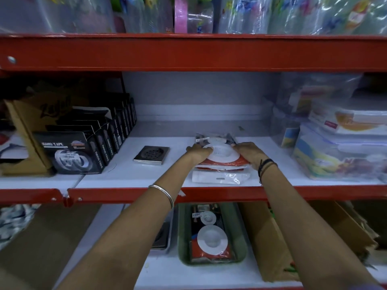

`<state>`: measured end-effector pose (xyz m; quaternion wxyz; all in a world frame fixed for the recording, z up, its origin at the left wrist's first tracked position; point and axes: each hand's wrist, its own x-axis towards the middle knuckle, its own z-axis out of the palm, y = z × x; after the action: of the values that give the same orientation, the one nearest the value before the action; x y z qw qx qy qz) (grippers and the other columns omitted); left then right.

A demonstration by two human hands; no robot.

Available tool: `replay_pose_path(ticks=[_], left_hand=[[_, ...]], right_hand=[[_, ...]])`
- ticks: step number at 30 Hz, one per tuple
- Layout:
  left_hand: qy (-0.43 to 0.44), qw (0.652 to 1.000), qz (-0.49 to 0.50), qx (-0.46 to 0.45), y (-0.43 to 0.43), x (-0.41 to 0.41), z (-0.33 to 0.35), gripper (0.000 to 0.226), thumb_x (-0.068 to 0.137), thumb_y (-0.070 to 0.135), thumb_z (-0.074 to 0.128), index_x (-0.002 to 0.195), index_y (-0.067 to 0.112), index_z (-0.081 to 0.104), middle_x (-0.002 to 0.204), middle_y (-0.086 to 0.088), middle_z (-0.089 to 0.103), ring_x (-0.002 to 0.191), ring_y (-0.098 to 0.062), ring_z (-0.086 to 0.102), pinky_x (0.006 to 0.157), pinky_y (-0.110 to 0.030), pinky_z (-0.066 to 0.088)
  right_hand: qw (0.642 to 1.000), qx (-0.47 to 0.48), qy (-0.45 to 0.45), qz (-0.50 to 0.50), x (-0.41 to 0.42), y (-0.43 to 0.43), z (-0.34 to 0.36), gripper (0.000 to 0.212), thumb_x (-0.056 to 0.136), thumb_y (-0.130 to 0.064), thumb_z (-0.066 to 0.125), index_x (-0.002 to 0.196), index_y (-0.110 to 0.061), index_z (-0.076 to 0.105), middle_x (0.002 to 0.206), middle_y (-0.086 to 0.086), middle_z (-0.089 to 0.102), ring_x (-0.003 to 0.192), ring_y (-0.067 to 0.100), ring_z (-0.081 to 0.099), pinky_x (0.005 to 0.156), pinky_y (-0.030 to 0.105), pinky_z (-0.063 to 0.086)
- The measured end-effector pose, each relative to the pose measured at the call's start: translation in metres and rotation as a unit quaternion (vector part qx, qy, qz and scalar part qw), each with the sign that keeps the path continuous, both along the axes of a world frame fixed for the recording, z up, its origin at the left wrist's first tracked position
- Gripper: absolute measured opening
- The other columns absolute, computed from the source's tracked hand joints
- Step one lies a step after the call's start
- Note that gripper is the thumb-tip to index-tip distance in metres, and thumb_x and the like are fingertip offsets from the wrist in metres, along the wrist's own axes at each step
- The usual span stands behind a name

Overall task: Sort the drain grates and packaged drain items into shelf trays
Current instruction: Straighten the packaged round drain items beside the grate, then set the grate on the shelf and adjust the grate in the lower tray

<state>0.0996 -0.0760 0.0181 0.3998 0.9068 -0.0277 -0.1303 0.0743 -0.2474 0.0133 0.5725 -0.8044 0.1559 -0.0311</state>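
A stack of packaged drain strainers (222,162), white plastic strainers on red and black cards in clear bags, lies on the middle shelf. My left hand (198,152) grips its left side and my right hand (249,153) grips its right side. To the left of the stack, a square steel drain grate (151,154) lies flat on the shelf. On the shelf below stands a green tray (183,237) holding a packaged strainer (211,237). Left of it, a grey tray (170,237) holds a steel grate (162,235), mostly hidden by my left forearm.
Black nano tape boxes (83,147) fill a cardboard display at the left. Clear plastic storage containers (339,147) are stacked at the right. An open cardboard box (272,237) sits beside the green tray. The red shelf edge (209,193) runs across under my arms.
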Motion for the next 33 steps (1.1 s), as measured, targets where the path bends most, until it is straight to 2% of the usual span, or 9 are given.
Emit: replay_pose_path(ticks=[3, 6, 8, 11, 16, 19, 23, 27, 33], left_hand=[[0.004, 1.0, 0.005, 0.001, -0.005, -0.014, 0.002, 0.062, 0.094, 0.046, 0.045, 0.145, 0.013, 0.032, 0.153, -0.015, 0.028, 0.136, -0.032, 0.038, 0.115, -0.04, 0.032], [-0.016, 1.0, -0.004, 0.019, -0.006, -0.025, 0.008, 0.061, 0.097, 0.048, 0.037, 0.145, 0.01, 0.033, 0.152, -0.018, 0.031, 0.138, -0.032, 0.034, 0.115, -0.04, 0.032], [-0.035, 0.999, 0.007, 0.032, -0.002, -0.03, 0.014, 0.073, 0.095, 0.056, 0.033, 0.147, 0.005, 0.024, 0.153, -0.019, 0.027, 0.138, -0.035, 0.033, 0.111, -0.042, 0.036], [-0.141, 0.987, 0.045, 0.056, 0.018, -0.034, 0.019, 0.081, 0.093, 0.059, 0.035, 0.15, 0.005, 0.015, 0.157, -0.019, 0.017, 0.141, -0.038, 0.028, 0.112, -0.046, 0.034], [-0.376, 0.91, 0.045, 0.167, 0.092, -0.051, 0.009, 0.076, 0.091, 0.055, 0.028, 0.143, 0.0, 0.034, 0.149, -0.02, 0.038, 0.138, -0.036, 0.036, 0.109, -0.049, 0.036], [-0.428, 0.875, 0.032, 0.223, 0.147, -0.063, -0.01, 0.075, 0.09, 0.054, 0.023, 0.142, 0.002, 0.039, 0.148, -0.015, 0.042, 0.14, -0.031, 0.036, 0.108, -0.048, 0.035], [-0.418, 0.875, 0.033, 0.241, 0.204, -0.073, -0.038, 0.073, 0.092, 0.055, 0.02, 0.147, 0.008, 0.031, 0.155, -0.009, 0.033, 0.145, -0.025, 0.027, 0.115, -0.049, 0.026], [-0.407, 0.88, 0.008, 0.245, 0.224, -0.064, -0.05, 0.074, 0.091, 0.054, 0.018, 0.148, 0.009, 0.028, 0.157, -0.008, 0.03, 0.145, -0.023, 0.027, 0.116, -0.048, 0.025], [-0.434, 0.868, 0.035, 0.24, 0.228, -0.05, -0.061, 0.07, 0.09, 0.049, 0.024, 0.15, 0.013, 0.026, 0.158, -0.003, 0.027, 0.147, -0.021, 0.023, 0.118, -0.044, 0.021]], right_hand=[[0.999, -0.038, 0.019, 0.013, -0.007, -0.005, 0.003, 0.038, 0.094, -0.029, 0.053, 0.114, 0.003, 0.06, 0.096, 0.016, 0.065, 0.078, 0.026, 0.061, 0.071, 0.03, 0.051], [0.995, -0.099, 0.023, 0.009, -0.012, -0.005, 0.007, 0.045, 0.094, -0.041, 0.048, 0.105, 0.001, 0.061, 0.088, 0.012, 0.06, 0.071, 0.023, 0.056, 0.068, 0.031, 0.045], [0.989, -0.145, 0.006, 0.002, -0.016, -0.003, 0.012, 0.049, 0.092, -0.052, 0.045, 0.11, -0.009, 0.057, 0.099, 0.01, 0.059, 0.082, 0.024, 0.058, 0.078, 0.033, 0.045], [0.976, -0.203, -0.083, -0.008, -0.022, 0.005, 0.022, 0.066, 0.093, -0.047, 0.048, 0.142, -0.005, 0.033, 0.151, 0.013, 0.035, 0.133, 0.032, 0.041, 0.109, 0.042, 0.035], [0.939, -0.251, -0.228, 0.062, -0.039, 0.055, 0.035, 0.061, 0.093, -0.039, 0.053, 0.14, -0.004, 0.038, 0.148, 0.015, 0.038, 0.135, 0.029, 0.039, 0.113, 0.039, 0.031], [0.923, -0.265, -0.243, 0.138, -0.044, 0.096, 0.035, 0.058, 0.092, -0.036, 0.055, 0.139, -0.005, 0.04, 0.147, 0.014, 0.04, 0.132, 0.028, 0.042, 0.109, 0.035, 0.034], [0.911, -0.3, -0.199, 0.203, -0.025, 0.14, 0.023, 0.06, 0.093, -0.035, 0.055, 0.142, -0.007, 0.036, 0.152, 0.009, 0.034, 0.14, 0.026, 0.031, 0.113, 0.033, 0.026], [0.908, -0.319, -0.128, 0.241, 0.012, 0.183, 0.008, 0.068, 0.087, -0.037, 0.062, 0.142, -0.009, 0.035, 0.153, 0.009, 0.033, 0.138, 0.025, 0.033, 0.113, 0.035, 0.029], [0.89, -0.371, -0.008, 0.264, 0.069, 0.21, -0.008, 0.099, 0.075, -0.051, 0.07, 0.15, -0.016, 0.015, 0.156, 0.008, 0.021, 0.141, 0.028, 0.028, 0.113, 0.04, 0.029]])
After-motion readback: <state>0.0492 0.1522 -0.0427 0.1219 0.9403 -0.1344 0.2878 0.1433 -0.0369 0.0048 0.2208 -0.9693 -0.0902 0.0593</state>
